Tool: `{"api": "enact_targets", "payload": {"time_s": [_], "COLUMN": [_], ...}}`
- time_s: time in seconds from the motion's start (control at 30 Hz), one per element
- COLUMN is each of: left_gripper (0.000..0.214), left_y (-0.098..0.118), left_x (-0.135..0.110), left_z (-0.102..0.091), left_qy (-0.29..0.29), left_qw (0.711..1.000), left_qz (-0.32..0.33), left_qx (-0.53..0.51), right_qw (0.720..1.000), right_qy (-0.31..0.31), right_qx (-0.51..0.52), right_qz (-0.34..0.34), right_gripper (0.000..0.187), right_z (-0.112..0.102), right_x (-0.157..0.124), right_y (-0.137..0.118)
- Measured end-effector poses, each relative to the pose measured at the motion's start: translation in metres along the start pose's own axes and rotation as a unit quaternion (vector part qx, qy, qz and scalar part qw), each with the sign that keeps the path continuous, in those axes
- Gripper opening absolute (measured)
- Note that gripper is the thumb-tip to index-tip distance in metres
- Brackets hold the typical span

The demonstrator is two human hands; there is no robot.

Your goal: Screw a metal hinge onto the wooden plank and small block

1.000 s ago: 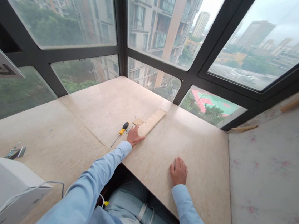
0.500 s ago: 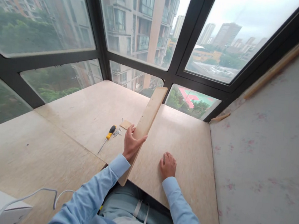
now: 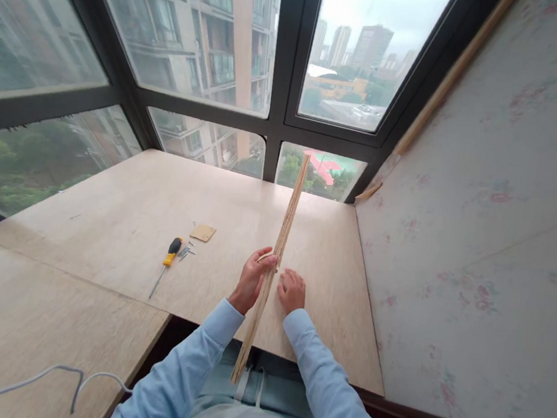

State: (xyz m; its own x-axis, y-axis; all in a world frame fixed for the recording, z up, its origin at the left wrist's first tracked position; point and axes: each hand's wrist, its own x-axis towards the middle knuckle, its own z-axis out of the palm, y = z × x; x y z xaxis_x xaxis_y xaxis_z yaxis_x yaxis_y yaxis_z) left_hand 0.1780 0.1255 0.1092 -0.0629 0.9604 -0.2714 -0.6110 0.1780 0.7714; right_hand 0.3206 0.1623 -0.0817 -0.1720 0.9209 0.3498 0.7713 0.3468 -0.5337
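My left hand (image 3: 251, 278) grips a long plywood strip (image 3: 283, 230), turned edge-on and held above the plywood table (image 3: 121, 218), its near end over my lap. Close to the strip on its right, my right hand (image 3: 292, 290) rests on the table with its fingers curled; whether it touches the strip I cannot tell. A yellow-and-black screwdriver (image 3: 165, 263) lies to the left, with a few small metal screws (image 3: 185, 251) and a small square wooden piece (image 3: 203, 232) beside it.
Dark-framed windows (image 3: 284, 69) wrap the far side of the table. A pale patterned wall panel (image 3: 479, 259) rises along the right edge. A white cable (image 3: 53, 374) lies on the lower left table section.
My left hand lifted the strip off the table and turned it from flat to edge-on, pulling it toward me. My right hand slid left toward it. The view swung right.
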Motion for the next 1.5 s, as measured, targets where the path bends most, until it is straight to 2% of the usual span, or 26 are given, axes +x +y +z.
{"api": "enact_targets", "payload": {"time_s": [0.17, 0.3, 0.43, 0.5, 0.57, 0.63, 0.77, 0.87, 0.93, 1.07, 1.23, 1.5], "left_gripper": [0.071, 0.073, 0.071, 0.069, 0.068, 0.069, 0.073, 0.073, 0.072, 0.075, 0.081, 0.084], "left_y": [-0.010, -0.018, -0.025, -0.030, -0.038, -0.048, -0.077, -0.102, -0.120, -0.151, -0.169, -0.187], "left_x": [-0.007, -0.008, -0.001, 0.006, 0.015, 0.023, 0.036, 0.042, 0.045, 0.049, 0.054, 0.058], "left_z": [0.001, 0.003, 0.006, 0.012, 0.022, 0.035, 0.065, 0.084, 0.095, 0.112, 0.127, 0.131], "left_qy": [-0.058, -0.084, -0.106, -0.112, -0.102, -0.070, 0.017, 0.042, 0.049, 0.077, 0.080, 0.112], "left_qw": [0.997, 0.994, 0.991, 0.990, 0.990, 0.988, 0.984, 0.970, 0.949, 0.884, 0.851, 0.820], "left_qz": [-0.052, -0.067, -0.079, -0.073, -0.063, -0.055, -0.040, -0.050, -0.043, -0.011, 0.007, -0.005], "left_qx": [-0.001, 0.008, 0.012, 0.035, 0.079, 0.125, 0.172, 0.235, 0.309, 0.460, 0.519, 0.561], "right_qw": [0.998, 0.995, 0.999, 0.999, 0.994, 0.989, 0.982, 0.980, 0.980, 0.977, 0.955, 0.931], "right_qy": [-0.036, -0.050, -0.014, 0.026, 0.055, 0.078, 0.126, 0.154, 0.166, 0.195, 0.240, 0.287], "right_qx": [0.052, 0.064, 0.020, -0.034, -0.088, -0.122, -0.140, -0.126, -0.110, -0.050, 0.072, 0.129], "right_qz": [-0.031, -0.059, -0.032, -0.012, -0.013, -0.013, -0.018, 0.006, 0.025, 0.075, 0.157, 0.186], "right_gripper": [0.036, 0.051, 0.050, 0.046, 0.040, 0.037, 0.044, 0.051, 0.052, 0.045, 0.035, 0.029], "right_z": [-0.009, -0.039, -0.084, -0.101, -0.110, -0.112, -0.112, -0.111, -0.110, -0.105, -0.103, -0.110], "right_x": [0.000, -0.017, -0.077, -0.114, -0.142, -0.158, -0.159, -0.157, -0.159, -0.165, -0.164, -0.157], "right_y": [0.016, 0.044, 0.076, 0.086, 0.091, 0.089, 0.081, 0.078, 0.078, 0.080, 0.081, 0.083]}}
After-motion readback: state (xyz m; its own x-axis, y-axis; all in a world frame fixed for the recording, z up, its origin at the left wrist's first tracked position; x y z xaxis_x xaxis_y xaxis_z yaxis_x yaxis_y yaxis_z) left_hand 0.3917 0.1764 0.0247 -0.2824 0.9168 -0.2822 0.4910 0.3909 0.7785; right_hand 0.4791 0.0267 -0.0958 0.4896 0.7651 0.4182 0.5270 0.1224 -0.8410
